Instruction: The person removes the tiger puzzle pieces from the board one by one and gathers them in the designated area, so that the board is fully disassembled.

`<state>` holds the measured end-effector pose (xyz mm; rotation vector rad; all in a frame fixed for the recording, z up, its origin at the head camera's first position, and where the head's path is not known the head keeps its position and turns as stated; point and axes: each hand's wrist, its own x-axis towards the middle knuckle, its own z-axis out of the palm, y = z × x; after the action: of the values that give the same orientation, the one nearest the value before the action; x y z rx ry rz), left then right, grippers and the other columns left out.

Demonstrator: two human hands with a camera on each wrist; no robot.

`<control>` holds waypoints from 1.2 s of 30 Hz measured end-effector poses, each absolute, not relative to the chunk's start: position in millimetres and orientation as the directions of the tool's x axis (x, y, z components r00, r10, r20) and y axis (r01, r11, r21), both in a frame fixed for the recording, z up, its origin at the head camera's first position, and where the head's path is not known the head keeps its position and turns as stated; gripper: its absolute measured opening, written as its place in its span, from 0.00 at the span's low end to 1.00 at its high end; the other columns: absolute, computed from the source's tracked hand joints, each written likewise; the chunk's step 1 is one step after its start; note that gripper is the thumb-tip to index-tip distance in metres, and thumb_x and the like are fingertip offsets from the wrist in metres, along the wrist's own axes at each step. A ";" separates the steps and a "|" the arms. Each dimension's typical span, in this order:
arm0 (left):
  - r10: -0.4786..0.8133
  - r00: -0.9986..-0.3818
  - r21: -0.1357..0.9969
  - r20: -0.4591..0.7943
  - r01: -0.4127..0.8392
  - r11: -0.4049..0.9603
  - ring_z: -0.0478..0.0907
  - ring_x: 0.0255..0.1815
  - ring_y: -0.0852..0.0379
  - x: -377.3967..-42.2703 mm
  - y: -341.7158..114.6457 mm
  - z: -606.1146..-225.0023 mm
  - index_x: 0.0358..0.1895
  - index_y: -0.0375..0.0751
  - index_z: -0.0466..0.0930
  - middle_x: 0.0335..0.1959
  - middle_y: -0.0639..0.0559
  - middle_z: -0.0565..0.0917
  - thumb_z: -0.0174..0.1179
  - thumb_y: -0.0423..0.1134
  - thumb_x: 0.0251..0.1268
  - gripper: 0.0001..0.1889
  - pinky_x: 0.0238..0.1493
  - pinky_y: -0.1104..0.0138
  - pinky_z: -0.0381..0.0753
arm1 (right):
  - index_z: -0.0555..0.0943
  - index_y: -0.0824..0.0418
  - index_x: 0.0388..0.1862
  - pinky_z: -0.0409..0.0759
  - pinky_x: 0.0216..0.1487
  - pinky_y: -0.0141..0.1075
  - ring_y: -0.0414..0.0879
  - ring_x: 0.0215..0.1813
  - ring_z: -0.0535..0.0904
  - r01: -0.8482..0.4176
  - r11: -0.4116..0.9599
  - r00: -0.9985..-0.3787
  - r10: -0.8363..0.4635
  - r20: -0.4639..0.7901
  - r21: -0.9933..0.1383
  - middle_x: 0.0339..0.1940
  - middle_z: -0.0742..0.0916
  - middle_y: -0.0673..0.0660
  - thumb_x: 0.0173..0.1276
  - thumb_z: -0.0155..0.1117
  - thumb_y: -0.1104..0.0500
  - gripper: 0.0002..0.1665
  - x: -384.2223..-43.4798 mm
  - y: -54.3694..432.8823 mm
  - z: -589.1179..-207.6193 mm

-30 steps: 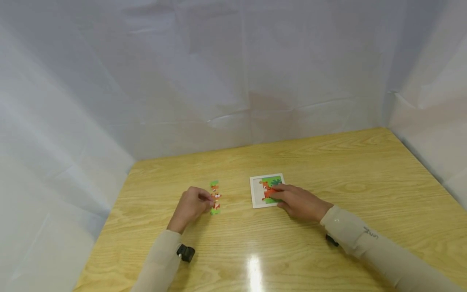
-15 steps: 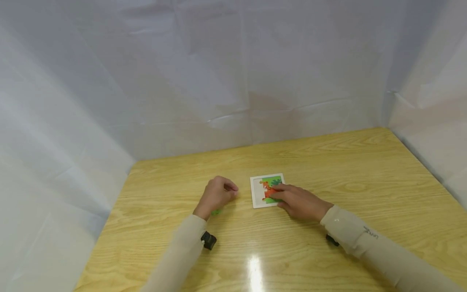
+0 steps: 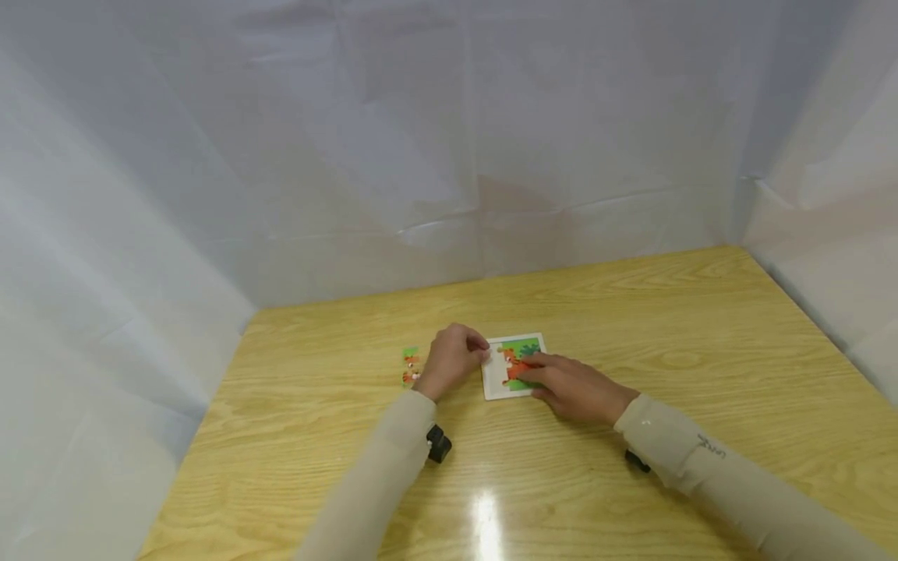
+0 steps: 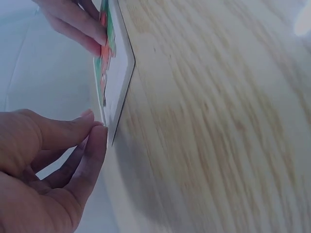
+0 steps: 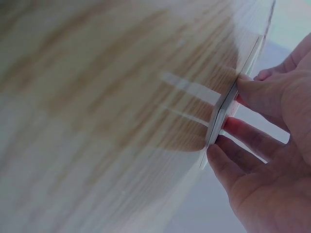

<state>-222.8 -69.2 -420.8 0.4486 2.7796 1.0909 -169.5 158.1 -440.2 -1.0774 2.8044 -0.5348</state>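
Observation:
A square white puzzle tray (image 3: 498,394) lies on the table, its right part filled with pieces of an orange tiger picture (image 3: 515,351) on green. Its left strip is bare. My right hand (image 3: 582,387) holds the tray at its near right corner, fingertips reaching onto the pieces. My left hand (image 3: 451,360) is at the tray's far left corner, thumb and finger pinched together right at the rim (image 4: 127,80); I cannot tell whether they grip anything. Loose puzzle pieces (image 3: 410,362), orange and green, lie left of the left hand, partly hidden behind it.
The wooden table (image 3: 316,351) has pale sheeting (image 3: 365,195) hanging behind it and at both sides. Light glares off the table's surface (image 3: 486,522) near the front. Each wrist bears a small black camera, such as the left one (image 3: 438,444).
My left hand has moved right, from beside the loose pieces to the tray's far left corner, fingers pinched throughout. My right hand stays in place on the tray.

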 end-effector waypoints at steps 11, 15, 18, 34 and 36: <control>0.268 -0.962 0.677 -0.044 0.168 0.717 0.82 0.32 0.56 -231.1 -46.9 -430.1 0.39 0.33 0.89 0.34 0.46 0.88 0.69 0.31 0.64 0.04 0.35 0.65 0.82 | 0.81 0.68 0.62 0.76 0.62 0.56 0.65 0.67 0.75 -0.647 0.682 -0.738 -0.673 0.054 -0.341 0.68 0.77 0.69 0.73 0.65 0.63 0.21 -169.0 158.1 -438.7; 0.243 -0.969 0.664 -0.046 0.152 0.732 0.82 0.32 0.56 -231.1 -43.3 -429.3 0.37 0.35 0.90 0.33 0.47 0.88 0.70 0.32 0.63 0.04 0.35 0.64 0.82 | 0.80 0.68 0.63 0.75 0.62 0.56 0.65 0.67 0.74 -0.644 0.684 -0.738 -0.674 0.042 -0.342 0.69 0.76 0.69 0.74 0.65 0.62 0.21 -169.5 157.3 -438.8; 0.230 -0.972 0.658 -0.042 0.146 0.739 0.81 0.31 0.56 -231.5 -42.4 -429.6 0.36 0.36 0.90 0.32 0.48 0.88 0.71 0.33 0.63 0.03 0.34 0.65 0.81 | 0.80 0.68 0.63 0.75 0.63 0.56 0.65 0.67 0.74 -0.642 0.687 -0.739 -0.673 0.034 -0.340 0.69 0.76 0.69 0.74 0.64 0.62 0.21 -169.6 157.2 -438.1; 0.187 -0.979 0.682 -0.077 0.085 0.727 0.80 0.29 0.57 -228.0 -39.2 -431.4 0.36 0.38 0.89 0.30 0.52 0.86 0.77 0.37 0.56 0.09 0.31 0.65 0.78 | 0.80 0.67 0.63 0.76 0.62 0.55 0.63 0.67 0.75 -0.653 0.684 -0.733 -0.679 0.041 -0.325 0.68 0.77 0.68 0.73 0.65 0.62 0.21 -169.9 158.3 -439.4; 0.183 -0.980 0.681 -0.073 0.085 0.728 0.80 0.29 0.57 -228.0 -38.9 -431.9 0.36 0.37 0.89 0.30 0.52 0.86 0.77 0.37 0.56 0.09 0.30 0.66 0.78 | 0.80 0.67 0.63 0.76 0.61 0.55 0.63 0.67 0.75 -0.653 0.685 -0.733 -0.679 0.041 -0.324 0.68 0.77 0.68 0.73 0.65 0.63 0.21 -170.1 158.3 -439.8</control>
<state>-228.0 -38.9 -431.9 0.2184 2.7926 1.0900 -170.1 158.3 -439.8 -1.1123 2.8078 -0.4910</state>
